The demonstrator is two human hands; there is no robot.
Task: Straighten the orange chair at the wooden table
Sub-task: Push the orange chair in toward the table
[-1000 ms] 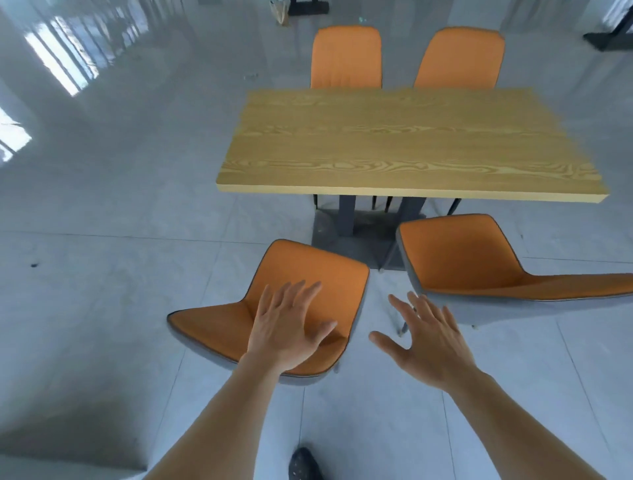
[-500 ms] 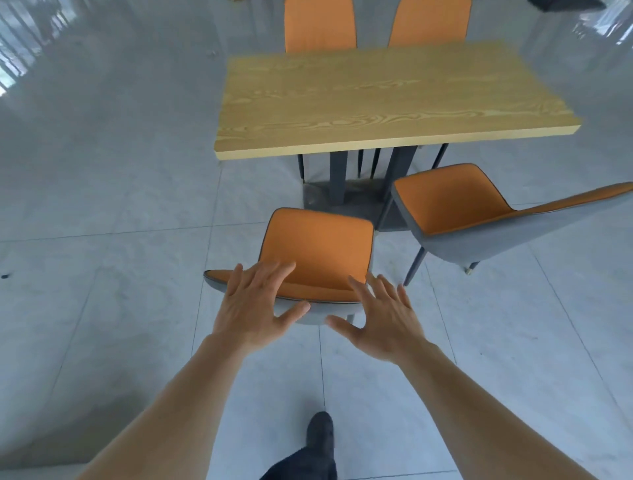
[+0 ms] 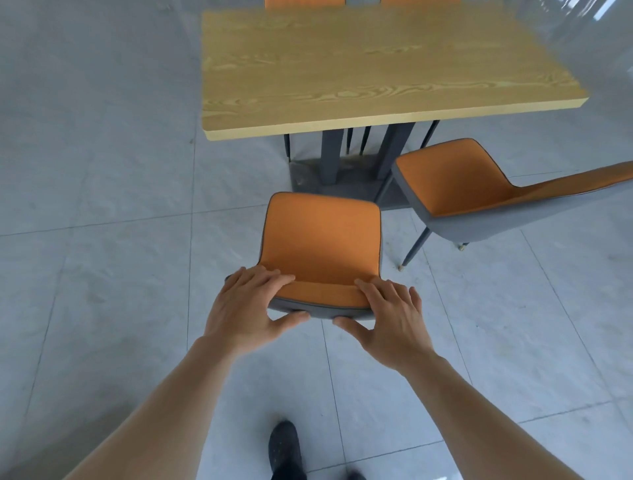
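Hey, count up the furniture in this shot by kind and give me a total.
Orange chairs: 4. One gripped at its backrest by the left hand and right hand, one turned askew at the right, and two slivers at the table's far edge.
Wooden tables: 1.
Total: 5.

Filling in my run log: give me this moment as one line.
stage: grasp | left hand: gripping orange chair backrest top | right hand: same | chair: facing wooden table, not tucked in
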